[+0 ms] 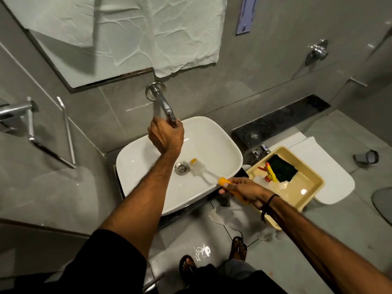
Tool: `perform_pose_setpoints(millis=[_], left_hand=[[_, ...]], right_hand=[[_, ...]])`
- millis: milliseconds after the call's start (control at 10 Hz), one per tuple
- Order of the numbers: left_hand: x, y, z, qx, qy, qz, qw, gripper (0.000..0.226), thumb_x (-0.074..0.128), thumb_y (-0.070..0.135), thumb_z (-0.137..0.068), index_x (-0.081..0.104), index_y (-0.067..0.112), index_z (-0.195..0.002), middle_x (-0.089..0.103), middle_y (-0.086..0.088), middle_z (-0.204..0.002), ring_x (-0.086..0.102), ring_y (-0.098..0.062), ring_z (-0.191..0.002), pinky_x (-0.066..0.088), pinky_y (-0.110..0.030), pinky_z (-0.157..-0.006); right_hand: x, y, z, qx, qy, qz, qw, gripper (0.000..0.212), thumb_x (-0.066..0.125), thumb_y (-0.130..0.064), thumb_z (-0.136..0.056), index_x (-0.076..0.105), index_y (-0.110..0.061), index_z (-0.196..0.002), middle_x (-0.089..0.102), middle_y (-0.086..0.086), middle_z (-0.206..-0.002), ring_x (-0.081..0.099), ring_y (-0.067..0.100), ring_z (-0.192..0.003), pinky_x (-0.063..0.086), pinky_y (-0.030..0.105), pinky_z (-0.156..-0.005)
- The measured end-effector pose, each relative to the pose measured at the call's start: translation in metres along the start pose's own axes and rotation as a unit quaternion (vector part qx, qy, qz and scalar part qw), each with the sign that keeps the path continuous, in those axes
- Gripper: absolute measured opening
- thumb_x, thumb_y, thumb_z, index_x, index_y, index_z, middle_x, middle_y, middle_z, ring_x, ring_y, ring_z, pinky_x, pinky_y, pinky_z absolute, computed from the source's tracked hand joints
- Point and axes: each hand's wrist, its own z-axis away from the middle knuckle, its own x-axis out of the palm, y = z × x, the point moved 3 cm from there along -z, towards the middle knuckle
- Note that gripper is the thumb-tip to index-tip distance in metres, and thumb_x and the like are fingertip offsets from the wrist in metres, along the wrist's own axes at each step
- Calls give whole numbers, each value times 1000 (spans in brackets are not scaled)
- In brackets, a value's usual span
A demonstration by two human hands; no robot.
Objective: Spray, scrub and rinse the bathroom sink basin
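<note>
White sink basin (214, 145) mounted below a wall tap (164, 103), beige tray (314, 187) just beside it, left hand (165, 136) clenched around the tap's end, right hand (244, 188) grasping a yellow-handled brush (209, 177) near the drain (181, 168)

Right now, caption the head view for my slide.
Left hand grips the wall tap while right hand holds a yellow-handled brush in the white basin.

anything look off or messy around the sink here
Yes: crumpled wet tissue lies on the floor below the basin, beside a puddle. A wrinkled paper sheet covers the mirror.
</note>
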Motion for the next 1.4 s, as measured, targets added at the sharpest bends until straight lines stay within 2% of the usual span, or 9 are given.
perform_pose_setpoints(millis=[200, 400, 600, 800, 900, 1000, 1100, 1300, 1400], left_hand=[[32, 0, 62, 193, 72, -70, 976, 57, 61, 31, -83, 52, 12, -136, 51, -14, -149, 49, -36, -136, 34, -48, -112], [91, 6, 124, 345, -96, -68, 931, 51, 57, 21, -95, 50, 7, -143, 46, -16, -156, 44, -38, -144, 34, -50, -120], [161, 9, 163, 434, -302, -151, 835, 66, 41, 37, -107, 26, 3, -161, 21, -18, -173, 17, -37, -161, 17, -53, -131], [211, 6, 164, 429, -355, -235, 797, 70, 39, 44, -106, 26, 3, -161, 23, -19, -172, 14, -38, -162, 13, -52, -132], [215, 4, 164, 426, -344, -237, 802, 71, 35, 47, -107, 23, 4, -162, 20, -18, -173, 8, -36, -163, 10, -53, -133], [217, 3, 166, 420, -339, -248, 804, 71, 34, 45, -107, 22, 4, -163, 17, -18, -173, 5, -36, -163, 9, -53, -133], [219, 5, 167, 419, -335, -288, 793, 70, 30, 46, -108, 19, 6, -164, 13, -17, -175, 3, -34, -164, 11, -54, -133], [215, 8, 167, 405, -348, -297, 792, 69, 27, 47, -109, 18, 6, -164, 11, -15, -175, 0, -33, -164, 10, -56, -132], [218, 8, 169, 399, -348, -312, 789, 72, 21, 51, -107, 14, 9, -165, 9, -13, -176, -1, -32, -164, 10, -55, -133]], right_hand=[[-19, 28, -4, 22, -45, -111, 993, 28, 55, -19, -108, 63, -6, -131, 77, 3, -115, 59, 11, -83, 51, 23, -75], [-74, 59, 8, 3, -46, -325, 945, 22, 54, -8, -106, 67, -13, -123, 78, 5, -118, 72, 13, -88, 62, 27, -78], [-151, 106, 15, 29, 56, -354, 933, 20, 59, -14, -104, 66, -23, -121, 77, -3, -112, 70, 15, -101, 57, 42, -81], [-203, 150, -29, 128, 180, -393, 893, 12, 54, -15, -107, 63, -22, -111, 64, -1, -127, 56, 18, -120, 48, 44, -103], [-214, 168, -55, 182, 238, -390, 871, 14, 59, -15, -105, 64, -18, -117, 63, 2, -133, 58, 18, -121, 49, 38, -99], [-223, 187, -83, 218, 269, -411, 843, 25, 57, -7, -106, 61, -3, -130, 55, 10, -154, 56, 29, -140, 49, 40, -115], [-225, 192, -99, 238, 271, -400, 843, 42, 50, -6, -108, 50, 3, -150, 53, 18, -156, 53, 33, -144, 49, 42, -116], [-226, 187, -98, 268, 237, -347, 867, 48, 51, -6, -107, 45, 5, -154, 48, 23, -158, 55, 32, -138, 48, 45, -118], [-235, 175, -89, 273, 312, -295, 861, 49, 61, -11, -103, 52, 9, -147, 54, 25, -152, 58, 39, -131, 50, 52, -113]])
